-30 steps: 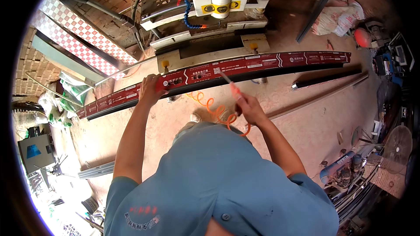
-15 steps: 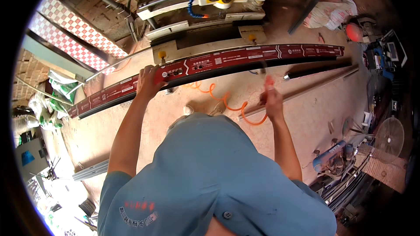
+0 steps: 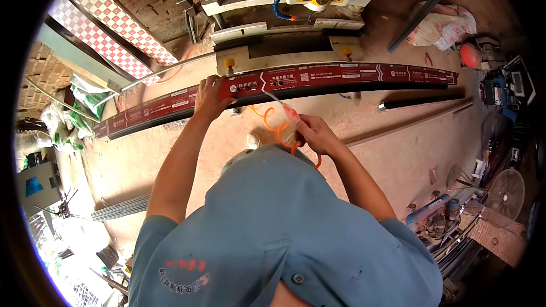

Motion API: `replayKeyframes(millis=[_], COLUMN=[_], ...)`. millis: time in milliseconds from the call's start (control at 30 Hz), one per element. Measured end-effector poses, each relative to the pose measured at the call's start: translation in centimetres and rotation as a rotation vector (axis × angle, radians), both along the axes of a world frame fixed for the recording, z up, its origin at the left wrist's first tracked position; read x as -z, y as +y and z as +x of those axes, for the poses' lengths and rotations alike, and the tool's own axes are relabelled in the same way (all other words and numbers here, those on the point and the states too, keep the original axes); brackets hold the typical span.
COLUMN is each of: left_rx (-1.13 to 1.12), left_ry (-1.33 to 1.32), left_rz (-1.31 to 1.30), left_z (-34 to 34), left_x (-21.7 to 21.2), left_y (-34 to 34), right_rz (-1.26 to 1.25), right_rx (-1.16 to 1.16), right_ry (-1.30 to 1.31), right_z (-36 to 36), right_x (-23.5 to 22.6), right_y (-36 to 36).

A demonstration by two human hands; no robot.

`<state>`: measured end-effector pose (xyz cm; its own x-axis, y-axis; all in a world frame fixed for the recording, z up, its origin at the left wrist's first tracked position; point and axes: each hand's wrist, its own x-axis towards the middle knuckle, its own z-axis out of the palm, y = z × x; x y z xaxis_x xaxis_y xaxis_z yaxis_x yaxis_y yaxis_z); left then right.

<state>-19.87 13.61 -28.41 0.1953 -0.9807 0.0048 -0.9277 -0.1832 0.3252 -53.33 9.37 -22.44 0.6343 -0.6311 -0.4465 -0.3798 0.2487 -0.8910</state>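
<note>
A long profile wrapped in red printed film [image 3: 335,74] lies across in front of me, with a black strip along its near edge. Several small dark holes show in its red face. My left hand [image 3: 210,101] grips the bar left of these holes, its fingers over the top. In my right hand [image 3: 316,135] is a red air blow gun [image 3: 291,115], its thin nozzle pointing up and left at the bar close to the holes. An orange coiled hose [image 3: 268,120] hangs beside the gun, partly hidden by my shirt.
Behind the bar stands a machine [image 3: 287,25] with yellow knobs and a blue flexible nozzle. Loose profiles [image 3: 421,101] lie at the right. A blue compressor [image 3: 426,211] and a fan [image 3: 506,193] stand at the lower right; grey profiles [image 3: 120,208] lie lower left.
My right hand has swung left with the blow gun, bringing its nozzle up to the holes in the bar. My left hand still grips the bar. The whole view has shifted slightly.
</note>
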Motion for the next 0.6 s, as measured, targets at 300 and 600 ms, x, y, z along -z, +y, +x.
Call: replayKeyframes(millis=[300,600], left_rx=[0.0,0.083], left_ry=[-0.009,-0.066], left_rz=[0.037,0.102], left_z=[0.4,1.2], left_x=[0.2,-0.5], left_y=[0.0,-1.1], right_rz=[0.023,-0.034], right_rx=[-0.039,0.139], right_ry=[0.125,0.03], right_z=[4.7,3.3], right_x=[-0.4,1.4], right_y=[-0.3,-0.7])
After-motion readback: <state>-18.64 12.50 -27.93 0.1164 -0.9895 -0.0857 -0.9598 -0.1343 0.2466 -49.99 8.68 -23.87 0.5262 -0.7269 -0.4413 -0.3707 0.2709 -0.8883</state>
